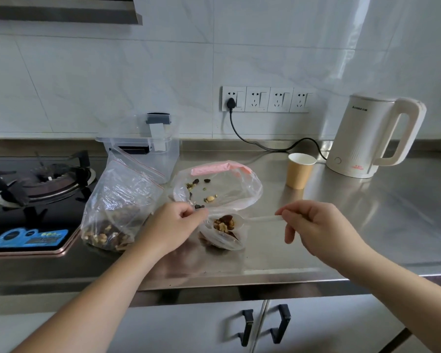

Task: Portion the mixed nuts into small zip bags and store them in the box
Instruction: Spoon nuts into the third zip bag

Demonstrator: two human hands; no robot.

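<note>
A spoon (236, 221) heaped with mixed nuts (224, 223) is sitting over the mouth of the small zip bag (223, 236) between my hands. My right hand (318, 229) is pinching the spoon's handle; my left hand (175, 225) is pinching the bag's rim. Left of my left hand the big nut bag (119, 205) is slumping, with the clear box (150, 149) beyond it.

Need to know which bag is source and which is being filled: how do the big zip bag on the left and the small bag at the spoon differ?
The big zip bag stands tall beside the stove, untouched, with nuts pooled at its bottom. The small bag is far smaller, sits low on the counter, its mouth held open by the left hand while the right hand brings a loaded spoon to it. Both are clear plastic holding mixed nuts.
</note>
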